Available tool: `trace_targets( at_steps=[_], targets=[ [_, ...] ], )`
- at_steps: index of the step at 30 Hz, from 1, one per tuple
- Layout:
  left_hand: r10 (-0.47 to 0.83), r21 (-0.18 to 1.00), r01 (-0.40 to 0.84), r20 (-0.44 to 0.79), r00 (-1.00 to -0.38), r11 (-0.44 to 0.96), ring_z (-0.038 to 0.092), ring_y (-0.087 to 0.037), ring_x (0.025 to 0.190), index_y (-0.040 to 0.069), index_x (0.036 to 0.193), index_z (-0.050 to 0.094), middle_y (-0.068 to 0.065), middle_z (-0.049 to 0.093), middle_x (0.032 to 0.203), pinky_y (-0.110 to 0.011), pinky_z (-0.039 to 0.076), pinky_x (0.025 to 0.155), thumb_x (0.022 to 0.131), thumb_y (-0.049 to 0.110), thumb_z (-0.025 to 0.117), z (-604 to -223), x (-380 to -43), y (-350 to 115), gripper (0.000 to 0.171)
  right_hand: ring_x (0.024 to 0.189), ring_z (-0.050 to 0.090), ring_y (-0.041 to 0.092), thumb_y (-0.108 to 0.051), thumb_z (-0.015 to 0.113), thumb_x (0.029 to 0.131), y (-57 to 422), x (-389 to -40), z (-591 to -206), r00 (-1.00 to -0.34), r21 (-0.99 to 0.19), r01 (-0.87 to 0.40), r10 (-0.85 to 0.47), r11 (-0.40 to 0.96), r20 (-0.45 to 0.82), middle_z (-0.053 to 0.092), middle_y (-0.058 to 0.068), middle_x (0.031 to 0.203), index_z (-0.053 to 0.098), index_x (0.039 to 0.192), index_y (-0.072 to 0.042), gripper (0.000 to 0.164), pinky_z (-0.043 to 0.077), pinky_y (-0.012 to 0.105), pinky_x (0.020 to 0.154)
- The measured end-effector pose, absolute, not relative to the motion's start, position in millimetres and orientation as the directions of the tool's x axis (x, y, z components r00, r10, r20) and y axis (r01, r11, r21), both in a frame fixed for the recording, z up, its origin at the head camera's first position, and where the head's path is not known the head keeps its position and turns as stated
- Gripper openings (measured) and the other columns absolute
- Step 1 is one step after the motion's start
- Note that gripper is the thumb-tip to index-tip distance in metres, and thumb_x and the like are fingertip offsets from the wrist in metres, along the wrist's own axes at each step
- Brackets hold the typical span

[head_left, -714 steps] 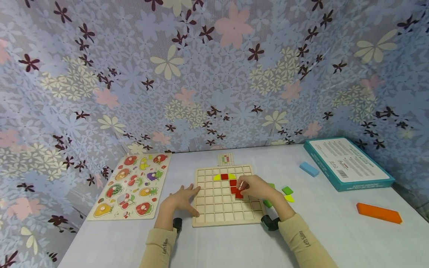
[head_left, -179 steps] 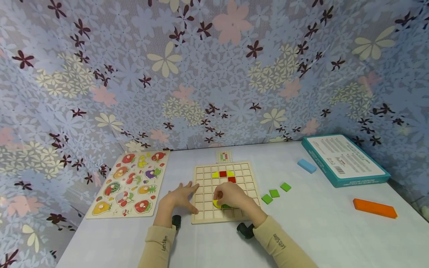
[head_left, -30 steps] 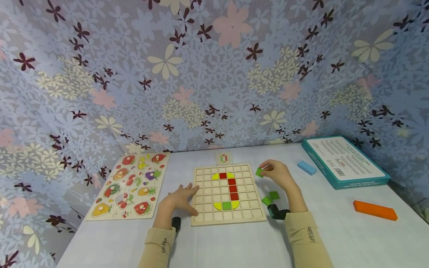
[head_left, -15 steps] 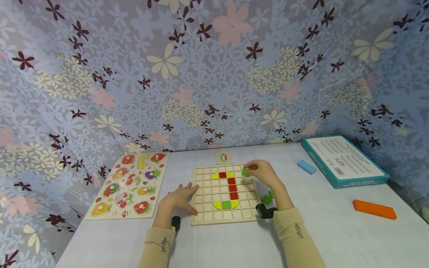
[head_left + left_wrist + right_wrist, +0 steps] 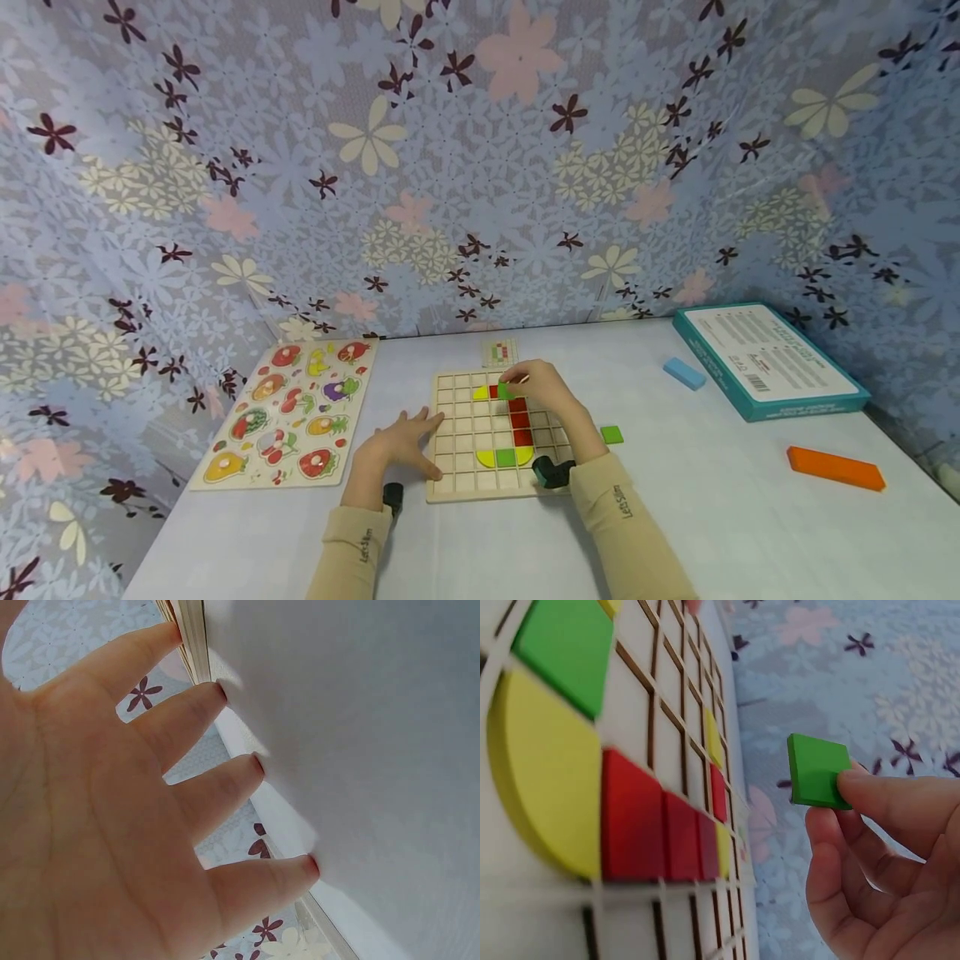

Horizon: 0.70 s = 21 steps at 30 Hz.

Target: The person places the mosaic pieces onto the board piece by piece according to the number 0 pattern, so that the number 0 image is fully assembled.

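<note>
My right hand (image 5: 543,390) pinches a green square tile (image 5: 817,771) between thumb and fingers, held above the top part of the wooden grid board (image 5: 457,482). On the board, red squares (image 5: 521,428) form a column at the right of the pattern. Below them, a green square (image 5: 506,457) lies between two rounded yellow pieces (image 5: 486,458). Another rounded yellow piece (image 5: 480,393) and a red square sit in the upper row, partly covered by the hand and tile. My left hand (image 5: 397,446) has its fingers spread, touching the board's left edge and the table beside it.
A small pattern card (image 5: 500,352) lies behind the board. One loose green tile (image 5: 612,434) shows at the right. Farther right are a blue block (image 5: 684,373), an orange block (image 5: 835,468) and a teal box (image 5: 772,367). A fruit puzzle (image 5: 288,417) lies left.
Over the last second, my right hand carried the green tile leftward from beside the board to above it. Since the oldest frame, the lower yellow-green-yellow row has appeared. My left hand has stayed put.
</note>
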<state>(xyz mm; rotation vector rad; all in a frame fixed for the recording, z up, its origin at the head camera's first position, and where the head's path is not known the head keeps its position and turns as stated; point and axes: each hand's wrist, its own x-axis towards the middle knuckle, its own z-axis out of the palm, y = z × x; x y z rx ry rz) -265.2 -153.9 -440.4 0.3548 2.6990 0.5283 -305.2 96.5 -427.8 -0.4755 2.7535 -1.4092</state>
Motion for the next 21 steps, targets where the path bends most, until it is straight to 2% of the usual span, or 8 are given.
trace_targets(
  at_steps=[3, 8, 14, 21],
  targets=[
    [0.308, 0.408, 0.169, -0.304, -0.902, 0.897, 0.008, -0.045, 0.137, 0.016, 0.144, 0.034, -0.014, 0.019, 0.152, -0.077, 0.005, 0.096, 0.066, 0.032, 0.083, -439.1, -264.5, -153.6, 0.094, 0.085, 0.058, 0.022, -0.003, 0.06, 0.087, 86.6, -308.2, -429.3, -0.948, -0.772, -0.269, -0.299, 0.576, 0.108, 0.064, 0.009, 0.097, 0.069, 0.1, -0.004, 0.016, 0.05, 0.029, 0.067],
    [0.307, 0.408, 0.167, -0.307, -0.901, 0.898, 0.008, -0.046, 0.137, 0.015, 0.144, 0.034, -0.015, 0.019, 0.152, -0.077, 0.006, 0.096, 0.065, 0.032, 0.083, -439.4, -264.3, -152.7, 0.094, 0.076, 0.052, 0.018, -0.001, 0.06, 0.086, 73.2, -309.9, -430.6, -0.944, -0.763, -0.266, -0.32, 0.589, 0.082, 0.061, 0.007, 0.091, 0.068, 0.098, -0.005, 0.015, 0.044, 0.026, 0.059],
    [0.308, 0.396, 0.173, -0.309, -0.9, 0.902, 0.009, -0.046, 0.137, 0.016, 0.144, 0.033, -0.015, 0.02, 0.152, -0.077, 0.008, 0.096, 0.066, 0.033, 0.082, -441.7, -263.9, -152.1, 0.094, 0.079, 0.055, 0.018, 0.003, 0.061, 0.083, 62.1, -314.1, -437.4, -0.937, -0.755, -0.275, -0.342, 0.595, 0.072, 0.061, 0.006, 0.086, 0.068, 0.093, -0.006, 0.015, 0.048, 0.028, 0.065],
    [0.31, 0.402, 0.175, -0.299, -0.902, 0.899, 0.009, -0.046, 0.137, 0.016, 0.144, 0.034, -0.016, 0.02, 0.152, -0.077, 0.008, 0.096, 0.066, 0.032, 0.082, -441.1, -262.4, -151.4, 0.094, 0.073, 0.055, 0.016, 0.003, 0.064, 0.081, 57.1, -320.3, -446.0, -0.923, -0.695, -0.335, -0.371, 0.636, 0.106, 0.061, 0.004, 0.078, 0.067, 0.085, -0.005, 0.01, 0.047, 0.028, 0.065]
  ],
)
